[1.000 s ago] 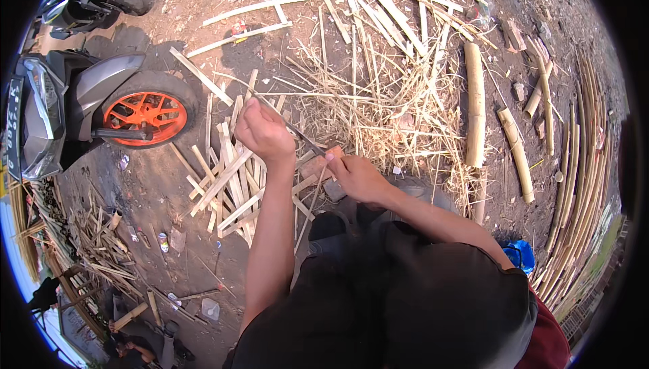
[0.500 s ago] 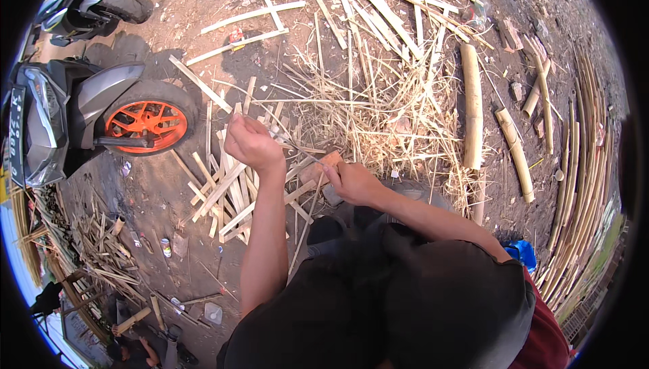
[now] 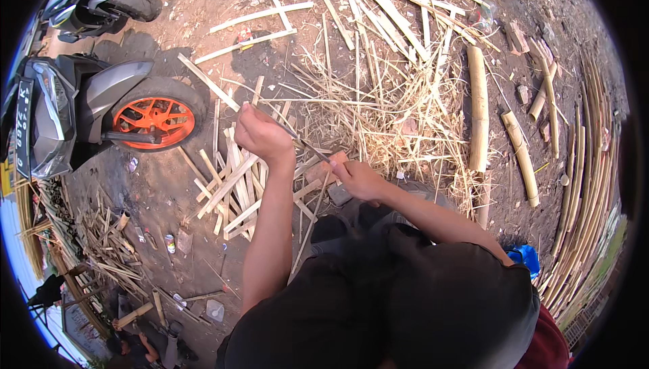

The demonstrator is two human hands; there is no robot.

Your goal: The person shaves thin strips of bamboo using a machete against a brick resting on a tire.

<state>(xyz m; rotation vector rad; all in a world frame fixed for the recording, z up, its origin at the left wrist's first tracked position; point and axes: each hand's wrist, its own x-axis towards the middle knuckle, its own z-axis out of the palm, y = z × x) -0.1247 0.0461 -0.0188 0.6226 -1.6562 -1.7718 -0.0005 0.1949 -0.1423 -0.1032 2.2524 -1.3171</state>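
Observation:
My left hand is closed in a fist, with the end of a pale bamboo strip showing above the fingers. My right hand is wrapped round the handle of a knife, whose thin dark blade points up and left toward my left hand. Most of the strip and the handle are hidden by my fingers. An orange-brown block lies right behind my right hand. Below the left hand is a pile of split bamboo strips.
A tangle of bamboo shavings spreads beyond my hands, with a thick bamboo pole beside it. Long poles lie at far right. A motorcycle's orange wheel stands at left. Another person is at lower left.
The whole scene has shifted slightly right as the view moved. My left hand has turned and come slightly nearer the right, and more of the blade shows between them.

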